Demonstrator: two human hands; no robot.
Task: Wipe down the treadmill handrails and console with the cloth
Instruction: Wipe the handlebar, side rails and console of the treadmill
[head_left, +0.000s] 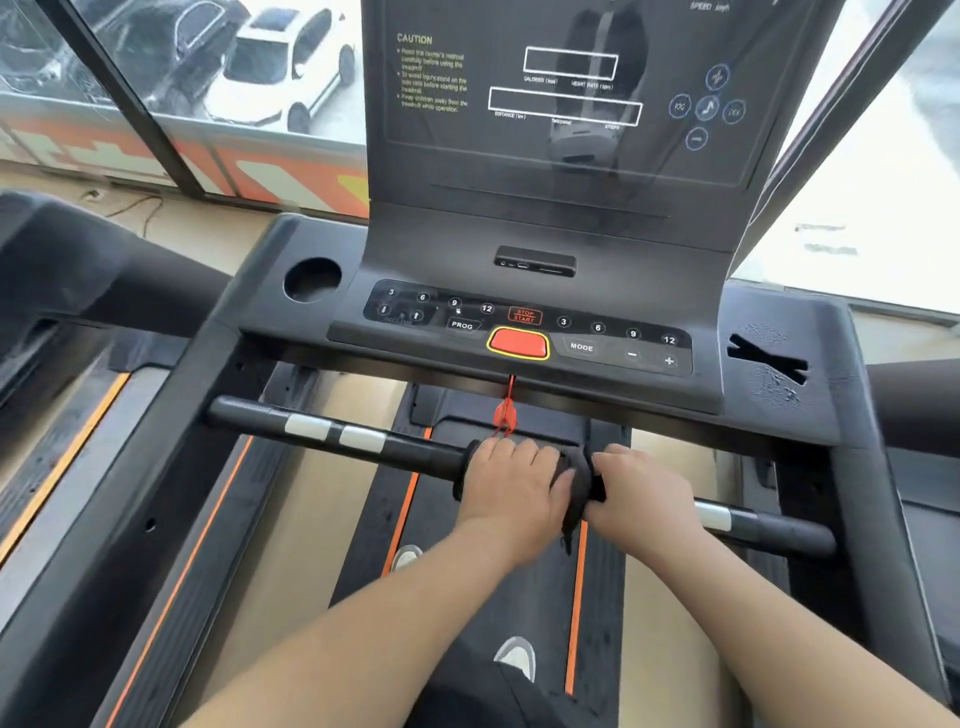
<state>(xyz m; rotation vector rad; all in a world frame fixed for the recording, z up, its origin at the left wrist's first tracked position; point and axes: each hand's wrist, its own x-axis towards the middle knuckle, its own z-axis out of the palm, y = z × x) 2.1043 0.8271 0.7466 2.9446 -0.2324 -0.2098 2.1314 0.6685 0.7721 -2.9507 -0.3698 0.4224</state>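
Black cloth (576, 486) ×1 wrapped on handrail (405, 448) ×1; L hand (511, 491) + R hand (644, 496), fingers (524, 453) curled round cloth.

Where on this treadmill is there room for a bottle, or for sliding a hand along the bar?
The round cup holder left of the button panel is free. The handrail is bare left of the left hand. Its middle is crowded: right hand, cloth, red cord.

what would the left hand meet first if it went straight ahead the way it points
Probably the red safety clip hanging just ahead of the left hand, though depth is unclear.
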